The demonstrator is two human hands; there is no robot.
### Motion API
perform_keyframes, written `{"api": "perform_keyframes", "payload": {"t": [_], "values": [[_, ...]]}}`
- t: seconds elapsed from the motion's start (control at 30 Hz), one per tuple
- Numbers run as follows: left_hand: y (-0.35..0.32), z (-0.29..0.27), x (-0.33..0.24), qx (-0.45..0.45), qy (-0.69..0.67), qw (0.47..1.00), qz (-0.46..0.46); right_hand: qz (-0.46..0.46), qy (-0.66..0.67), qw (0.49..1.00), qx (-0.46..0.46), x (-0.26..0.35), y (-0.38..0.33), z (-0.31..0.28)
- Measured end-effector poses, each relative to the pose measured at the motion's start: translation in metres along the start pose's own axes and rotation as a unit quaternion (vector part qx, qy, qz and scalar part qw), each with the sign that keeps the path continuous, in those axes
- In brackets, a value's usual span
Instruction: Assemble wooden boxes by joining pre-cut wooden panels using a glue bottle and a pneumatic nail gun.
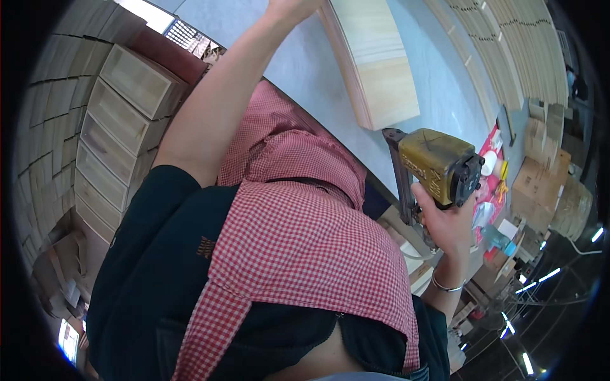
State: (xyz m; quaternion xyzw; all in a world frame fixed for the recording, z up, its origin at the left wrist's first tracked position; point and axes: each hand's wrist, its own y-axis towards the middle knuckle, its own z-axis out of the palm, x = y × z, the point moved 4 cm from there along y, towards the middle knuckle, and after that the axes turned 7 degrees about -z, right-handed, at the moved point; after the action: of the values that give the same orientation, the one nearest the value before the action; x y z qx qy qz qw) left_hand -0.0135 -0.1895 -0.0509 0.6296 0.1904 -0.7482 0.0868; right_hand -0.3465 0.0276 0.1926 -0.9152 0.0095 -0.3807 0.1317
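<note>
My right hand is wrapped round the handle of a nail gun, which has a worn yellow body, a black end cap and a dark magazine. The gun's nose is close to the near end of a pale wooden box or panel piece; whether they touch, I cannot tell. That wooden piece lies on the light grey-blue tabletop. My left hand reaches to the far side, beside the left edge of the wood. The top of the picture cuts off its fingers, so its grip is hidden.
Stacked pale wooden boxes stand to the left. Rows of wooden strips lie at the far right. Beyond the nail gun are a clear bottle with a blue cap and cardboard boxes. The table edge runs close to my checked apron.
</note>
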Motion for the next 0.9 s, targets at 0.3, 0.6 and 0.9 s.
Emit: {"api": "perform_keyframes", "payload": {"t": [0.3,0.6,0.9], "values": [[-0.042,-0.001,-0.078,-0.046,0.191,0.975,0.102,-0.011,-0.063,0.997,0.048,0.01,0.004,-0.001],[-0.045,0.002,-0.081,-0.074,0.213,0.966,0.127,-0.026,-0.047,0.999,0.005,-0.009,0.005,-0.015],[-0.043,0.0,-0.078,-0.072,0.212,0.967,0.124,-0.016,-0.016,1.0,-0.002,-0.009,0.012,-0.017]]}}
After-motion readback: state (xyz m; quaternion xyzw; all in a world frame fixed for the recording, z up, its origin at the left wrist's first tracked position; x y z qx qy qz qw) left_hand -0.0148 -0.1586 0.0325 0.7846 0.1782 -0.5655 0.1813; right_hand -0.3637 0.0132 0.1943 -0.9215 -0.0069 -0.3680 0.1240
